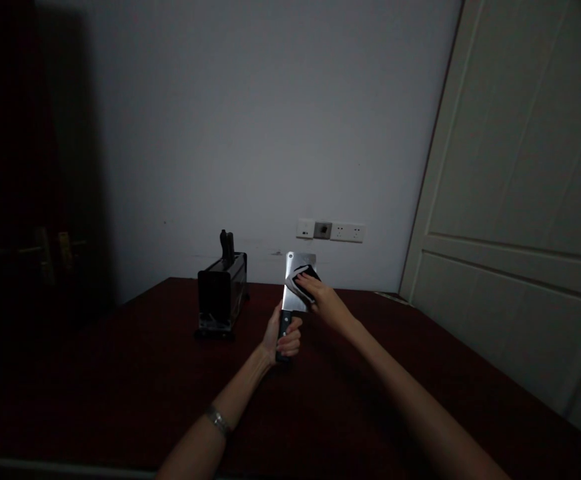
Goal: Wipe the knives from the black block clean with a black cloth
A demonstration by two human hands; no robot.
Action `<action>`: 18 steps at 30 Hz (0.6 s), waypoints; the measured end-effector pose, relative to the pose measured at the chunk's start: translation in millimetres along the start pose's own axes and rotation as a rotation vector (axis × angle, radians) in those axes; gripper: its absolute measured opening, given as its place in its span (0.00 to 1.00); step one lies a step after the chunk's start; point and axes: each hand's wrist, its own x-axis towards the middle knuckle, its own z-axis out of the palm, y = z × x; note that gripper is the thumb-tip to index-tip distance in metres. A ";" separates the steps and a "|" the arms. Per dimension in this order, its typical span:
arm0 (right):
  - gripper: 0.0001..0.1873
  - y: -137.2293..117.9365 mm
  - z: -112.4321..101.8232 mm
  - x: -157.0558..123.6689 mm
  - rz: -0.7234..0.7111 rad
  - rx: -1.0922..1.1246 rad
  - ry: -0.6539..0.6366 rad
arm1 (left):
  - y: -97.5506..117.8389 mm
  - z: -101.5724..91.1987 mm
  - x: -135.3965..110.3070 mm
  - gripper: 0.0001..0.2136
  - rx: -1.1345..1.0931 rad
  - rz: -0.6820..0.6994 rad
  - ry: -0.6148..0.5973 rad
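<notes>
My left hand [280,337] is wrapped round the black riveted handle of a cleaver [296,261], which it holds upright with the broad shiny blade pointing up. A small hole shows in the blade's upper left corner. Against the blade's face, my right hand [323,298] presses a black cloth with a white edge [298,280]. The cloth and fingers hide the middle and right of the blade. To the left of my hands stands a black knife block [214,293] with dark knife handles [227,245] sticking out of its top.
The dark red table [135,380] reaches back to a pale wall with a row of sockets [340,231]. A light panelled door [510,287] borders the right side. At the far left, a dark door with a handle [65,248] stands in shadow.
</notes>
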 end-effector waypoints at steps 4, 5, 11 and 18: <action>0.38 -9.6 3.9 -0.4 -0.032 0.024 -0.037 | -0.9 -2.9 0.6 0.30 0.003 -0.014 -0.012; 0.38 -14.2 5.5 -4.3 -0.052 0.037 -0.059 | -1.0 -4.0 0.6 0.30 0.001 -0.008 -0.011; 0.39 -17.7 -1.6 -12.6 -0.113 0.074 -0.107 | -0.6 -5.0 0.4 0.30 0.004 -0.018 -0.038; 0.39 -11.5 -13.2 -7.1 -0.112 0.084 -0.125 | 0.4 -4.5 -1.1 0.29 0.018 -0.032 -0.043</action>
